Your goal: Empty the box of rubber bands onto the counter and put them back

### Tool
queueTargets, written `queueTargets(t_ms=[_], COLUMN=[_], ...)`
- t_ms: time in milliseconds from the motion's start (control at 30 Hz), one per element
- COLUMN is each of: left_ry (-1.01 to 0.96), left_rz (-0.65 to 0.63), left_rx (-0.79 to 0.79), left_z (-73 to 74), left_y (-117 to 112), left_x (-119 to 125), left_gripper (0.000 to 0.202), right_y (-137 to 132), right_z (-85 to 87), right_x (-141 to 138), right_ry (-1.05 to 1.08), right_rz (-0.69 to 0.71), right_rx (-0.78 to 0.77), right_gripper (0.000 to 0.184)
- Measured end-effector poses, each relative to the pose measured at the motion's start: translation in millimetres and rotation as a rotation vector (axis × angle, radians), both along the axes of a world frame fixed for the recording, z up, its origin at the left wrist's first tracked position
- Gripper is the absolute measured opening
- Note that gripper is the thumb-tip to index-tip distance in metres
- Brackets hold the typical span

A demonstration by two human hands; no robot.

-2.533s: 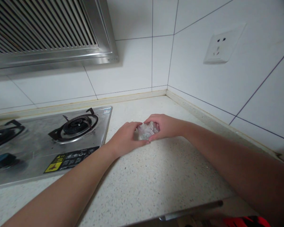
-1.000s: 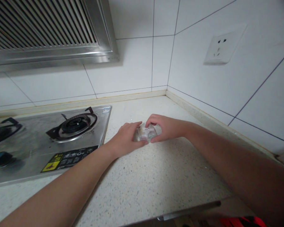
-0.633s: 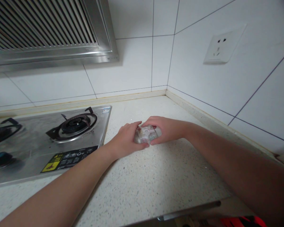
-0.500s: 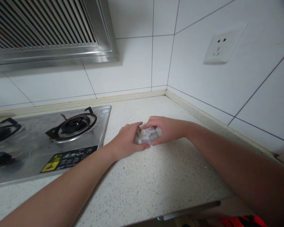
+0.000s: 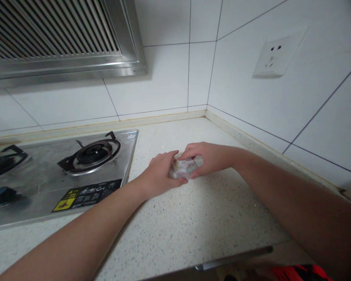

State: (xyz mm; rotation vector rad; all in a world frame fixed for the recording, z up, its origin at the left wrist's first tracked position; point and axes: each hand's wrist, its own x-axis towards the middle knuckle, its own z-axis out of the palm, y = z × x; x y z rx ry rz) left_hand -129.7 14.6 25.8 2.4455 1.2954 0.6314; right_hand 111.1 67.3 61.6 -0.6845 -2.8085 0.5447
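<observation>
A small clear plastic packet (image 5: 183, 168) with faint reddish and green print lies low over the speckled white countertop (image 5: 175, 230). My left hand (image 5: 161, 174) grips its left side, thumb at the near edge and fingers along the far edge. On the right side, my right hand (image 5: 208, 159) holds it in the same way, with its thumb close to the left thumb. What is inside the packet is too blurred to name, and the fingers hide its ends.
A steel gas stove (image 5: 43, 183) with black burner supports takes up the left. The range hood (image 5: 114, 68) hangs above it. White tiled walls meet in the back corner, and a socket (image 5: 270, 58) is on the right wall. Something red (image 5: 295, 273) shows below the counter edge.
Both hands keep their hold on the packet. They sit very slightly further right in the picture, and the view has shifted a little.
</observation>
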Motion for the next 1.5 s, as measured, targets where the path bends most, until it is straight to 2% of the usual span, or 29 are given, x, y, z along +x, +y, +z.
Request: queueTargets(t_ms=[133,300,367,467,567,833,1267,1433,1500], left_ry=[0.022,0.029,0.038,0.067,0.09,0.074,0.08,0.06,0.058], left_rz=[0.01,0.039,0.047,0.044,0.045,0.066,0.07,0.057,0.058], left_rx=[0.005,0.001,0.021,0.061,0.057,0.026,0.033,0.012,0.013], left_z=[0.8,0.8,-0.6,-2.0,-0.2,4.5,0.2,-0.4,-0.6], left_y=[0.9,2.0,2.5,2.7,1.5,-1.4,0.7,1.3,1.0], left_x=[0.5,0.6,0.0,-0.8,-0.5,3.0,3.0,1.8,1.4], left_gripper=[0.093,0.097,0.096,0.087,0.076,0.068,0.069,0.069,0.069], right_y=[0.0,-1.9,-2.8,-3.3,-3.2,-3.5,-3.0,0.0,0.5], right_z=[-1.0,-8.0,-9.6,-8.5,-5.4,-3.1,-2.7,-1.1,-1.6], right_x=[0.5,-2.6,-3.8,-4.3,-3.9,-4.7,-3.5,0.9,2.3], right_ry=[-0.007,0.021,0.01,-0.056,-0.064,0.009,-0.002,0.046,0.068], right_rz=[-0.001,-0.104,-0.151,-0.193,-0.176,-0.102,-0.095,-0.093,-0.1], right_rx=[0.009,-0.006,-0.025,-0.029,-0.011,0.019,0.0,-0.062,-0.112], right_gripper=[0.058,0.08,0.082,0.075,0.068,0.067,0.069,0.055,0.056])
